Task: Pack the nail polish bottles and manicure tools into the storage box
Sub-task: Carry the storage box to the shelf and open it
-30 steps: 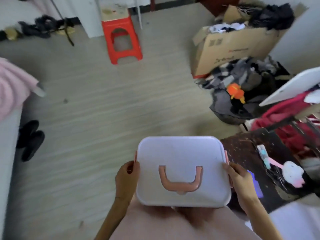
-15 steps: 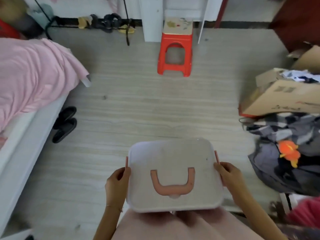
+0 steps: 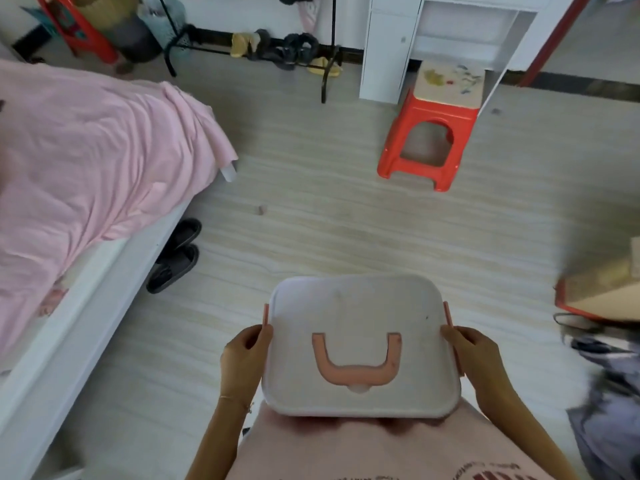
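Note:
I hold the white storage box (image 3: 360, 306) in front of my body, its lid closed and its pink handle (image 3: 356, 362) folded flat on top. My left hand (image 3: 242, 358) grips the box's left side at the pink latch. On the opposite side, my right hand (image 3: 481, 355) grips the box by the other pink latch. No nail polish bottles or manicure tools are in sight; the inside of the box is hidden by the lid.
A bed with a pink cover (image 3: 86, 174) fills the left, with black slippers (image 3: 175, 258) beside it. A red stool (image 3: 429, 133) stands ahead on the wooden floor. A cardboard box (image 3: 602, 292) and clothes (image 3: 609, 393) lie at the right.
The view has swung to the left: the dark table and clutter have left the frame and the bed has come in. Both hands keep the same grip on the box.

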